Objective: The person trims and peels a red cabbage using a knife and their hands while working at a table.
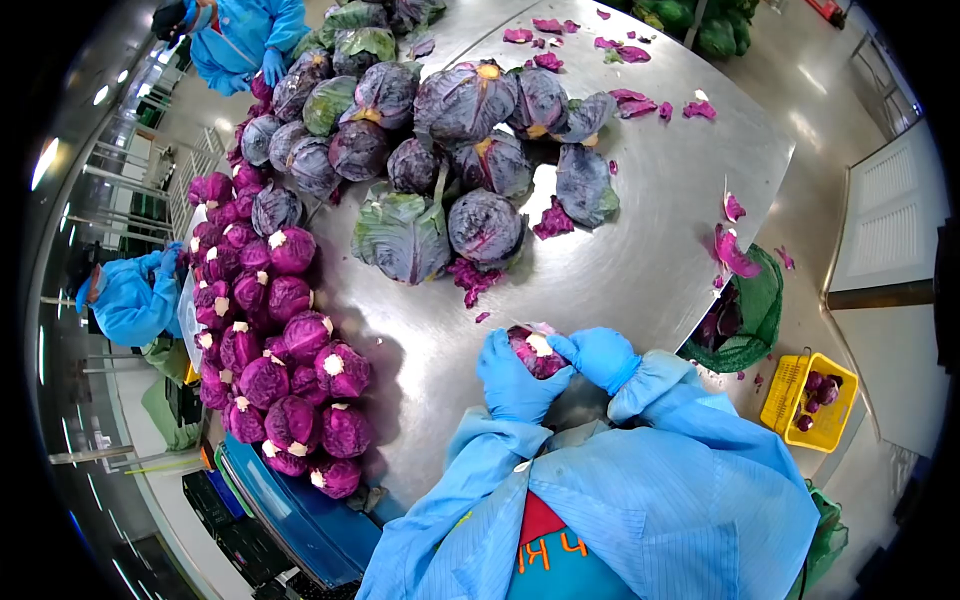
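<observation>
Close to my body, over the metal table, my gloved left hand (518, 382) wraps round a trimmed red cabbage (537, 350) with its pale cut stem facing up. My gloved right hand (602, 358) is closed beside the cabbage, fingertips at the stem. Whatever it grips, if anything, is hidden. Beyond my hands lie untrimmed red cabbages (486, 228) with dull outer leaves. To the left is a pile of bright, peeled red cabbages (292, 424) with white cut stems.
Loose purple leaves (735, 252) are scattered along the right edge of the metal table (640, 270). Below that edge hang a green mesh bag (762, 310) and, lower, a yellow basket (780, 402) with small cabbages. Two co-workers in blue (140, 298) stand at the left.
</observation>
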{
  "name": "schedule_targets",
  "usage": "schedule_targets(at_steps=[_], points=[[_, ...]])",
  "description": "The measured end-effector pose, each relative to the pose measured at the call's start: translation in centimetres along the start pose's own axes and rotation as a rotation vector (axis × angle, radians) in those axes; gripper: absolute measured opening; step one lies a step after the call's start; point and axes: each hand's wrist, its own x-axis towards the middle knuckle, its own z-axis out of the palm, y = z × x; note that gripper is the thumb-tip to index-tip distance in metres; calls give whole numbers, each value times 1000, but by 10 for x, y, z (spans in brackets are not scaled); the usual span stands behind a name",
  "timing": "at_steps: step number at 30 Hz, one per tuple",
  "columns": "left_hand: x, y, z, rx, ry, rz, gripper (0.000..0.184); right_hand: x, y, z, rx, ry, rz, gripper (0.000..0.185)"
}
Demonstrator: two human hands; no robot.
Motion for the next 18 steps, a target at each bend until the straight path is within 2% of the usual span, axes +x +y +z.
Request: schedule_targets(at_steps=[4, 6, 8, 11, 13, 14, 16, 17, 18], points=[[5, 13, 0, 64, -13, -41, 112, 6, 8, 3, 49, 105, 5, 74], [-1, 21, -3, 149, -12, 53, 110, 13, 10, -1, 24, 167, 81, 73], [-10, 18, -1, 198, 23, 201, 109, 24, 25, -25, 27, 98, 72, 69], [-15, 11, -2, 131, 15, 237, 110, 24, 34, -23, 191, 220, 100, 60], [-9, -9, -5, 42, 8, 292, 110, 13, 26, -26, 353, 278, 83, 62], [-11, -16, -6, -11, 18, 322, 111, 10, 16, -21, 481, 331, 24, 71], [-14, -32, -7, -76, 21, 382, 113, 20, 15, -7, 492, 75, -90, 67], [-15, -41, -7, -141, 17, 394, 112, 21, 9, -1, 581, 120, -286, 55], [-17, -51, -7, -204, 13, 404, 112, 24, 8, 1, 515, 162, -193, 50]])
